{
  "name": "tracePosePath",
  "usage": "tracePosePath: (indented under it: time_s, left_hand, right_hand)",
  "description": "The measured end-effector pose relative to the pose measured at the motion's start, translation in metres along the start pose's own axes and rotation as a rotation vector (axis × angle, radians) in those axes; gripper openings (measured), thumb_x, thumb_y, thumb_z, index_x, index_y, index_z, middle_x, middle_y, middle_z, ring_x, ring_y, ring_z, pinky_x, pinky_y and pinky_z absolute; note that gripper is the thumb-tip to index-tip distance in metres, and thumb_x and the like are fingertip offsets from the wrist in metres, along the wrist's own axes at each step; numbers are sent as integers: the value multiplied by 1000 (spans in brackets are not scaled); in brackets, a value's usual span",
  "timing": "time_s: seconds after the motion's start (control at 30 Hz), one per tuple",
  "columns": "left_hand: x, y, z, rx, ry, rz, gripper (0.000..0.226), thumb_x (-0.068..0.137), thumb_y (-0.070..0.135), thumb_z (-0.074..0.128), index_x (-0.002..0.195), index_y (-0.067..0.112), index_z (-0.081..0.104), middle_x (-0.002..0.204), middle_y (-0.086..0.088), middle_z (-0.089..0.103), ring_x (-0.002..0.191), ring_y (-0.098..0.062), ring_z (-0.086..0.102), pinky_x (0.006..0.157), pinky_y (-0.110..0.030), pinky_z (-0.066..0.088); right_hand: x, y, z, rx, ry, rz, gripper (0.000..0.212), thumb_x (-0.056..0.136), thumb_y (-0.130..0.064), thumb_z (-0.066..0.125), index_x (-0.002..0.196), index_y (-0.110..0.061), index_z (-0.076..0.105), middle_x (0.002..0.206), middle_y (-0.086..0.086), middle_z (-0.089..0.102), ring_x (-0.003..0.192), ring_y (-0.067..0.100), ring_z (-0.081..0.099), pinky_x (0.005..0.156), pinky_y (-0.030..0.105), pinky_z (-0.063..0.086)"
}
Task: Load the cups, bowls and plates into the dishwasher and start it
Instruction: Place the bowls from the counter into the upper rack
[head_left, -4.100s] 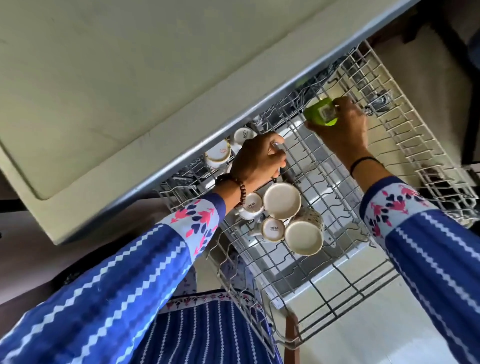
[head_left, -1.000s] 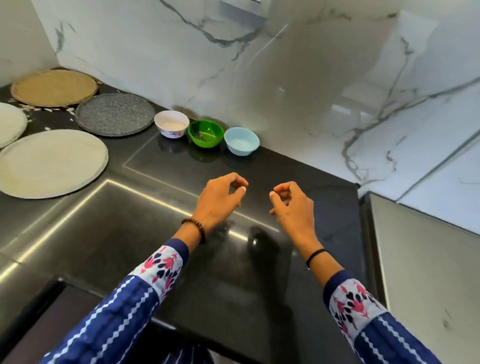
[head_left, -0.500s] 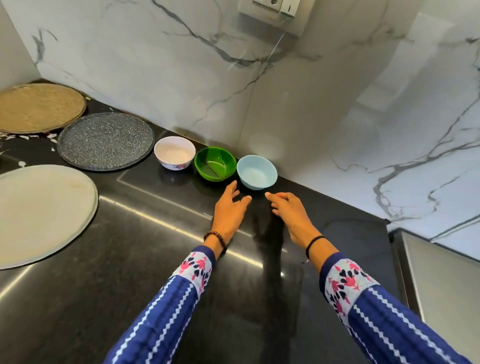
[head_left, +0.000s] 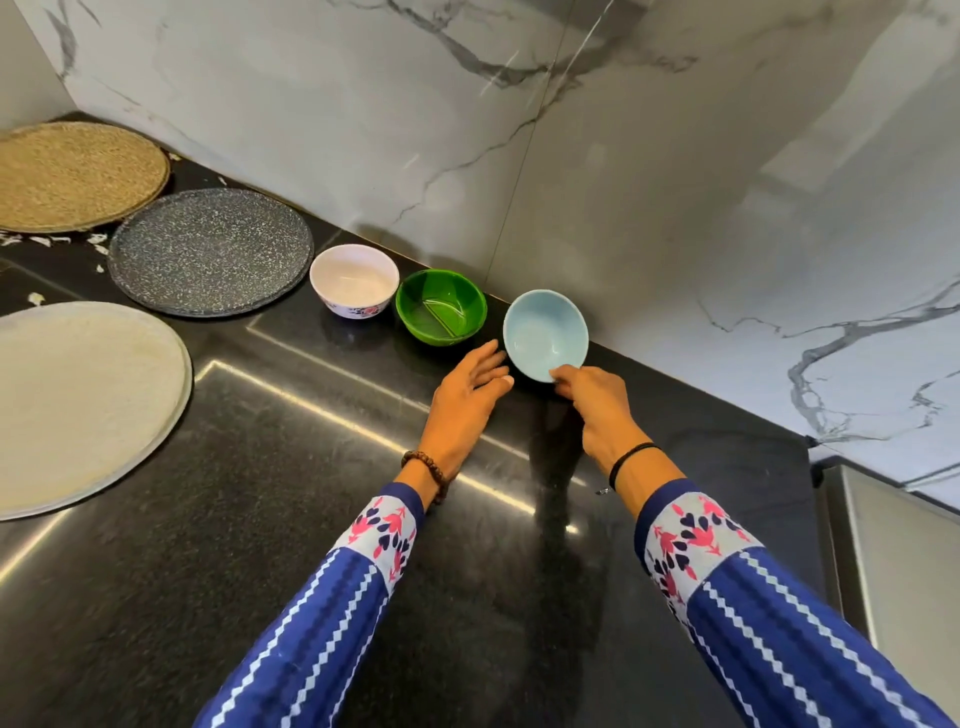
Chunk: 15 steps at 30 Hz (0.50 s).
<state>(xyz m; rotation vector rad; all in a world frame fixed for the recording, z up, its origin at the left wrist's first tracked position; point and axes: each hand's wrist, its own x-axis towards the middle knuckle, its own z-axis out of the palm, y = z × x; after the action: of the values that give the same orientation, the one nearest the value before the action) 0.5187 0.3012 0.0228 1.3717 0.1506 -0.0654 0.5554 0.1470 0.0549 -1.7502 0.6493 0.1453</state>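
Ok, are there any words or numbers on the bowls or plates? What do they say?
No words or numbers can be read anywhere here.
The white bowl has only a pink flower picture on its side.
The green bowl, the blue bowl, the speckled plate and the pale plate show no writing.

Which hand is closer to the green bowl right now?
Left. The left hand hovers open just right of the green bowl, not touching; the right hand is farther right, gripping the blue bowl.

Left edge crops the pale plate (head_left: 78, 395) and woven mat (head_left: 67, 176).
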Motion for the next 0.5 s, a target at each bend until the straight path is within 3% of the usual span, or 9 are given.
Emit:
tracePosePath:
  time_s: [0.13, 0.3, 0.5]
  left_hand:
    - [-8, 1, 5, 60, 24, 14, 46, 90, 17, 67, 134, 14, 54, 116, -2, 69, 101, -11, 68, 93, -30, 54]
    - [-36, 10, 14, 112, -50, -15, 34, 91, 28, 68, 122, 17, 61, 90, -7, 72, 76, -19, 71, 71, -33, 60]
    - [-88, 7, 34, 227, -172, -10, 27, 91, 21, 67, 117, 15, 61, 76, -10, 70, 63, -23, 71, 59, -32, 58]
  right_hand:
    - [-16, 16, -12, -8, 36, -6, 5, 82, -18, 76, 83, -15, 72, 84, 6, 76, 88, 23, 72, 94, 45, 56]
    - [-65, 37, -45, 36, 27, -29, 8, 90, -19, 70, 95, -13, 69, 90, 7, 76, 76, 15, 72, 68, 28, 54]
    - [-133, 65, -95, 19, -17, -23, 13, 94, -21, 67, 103, -13, 64, 88, 6, 77, 71, 14, 71, 62, 25, 54]
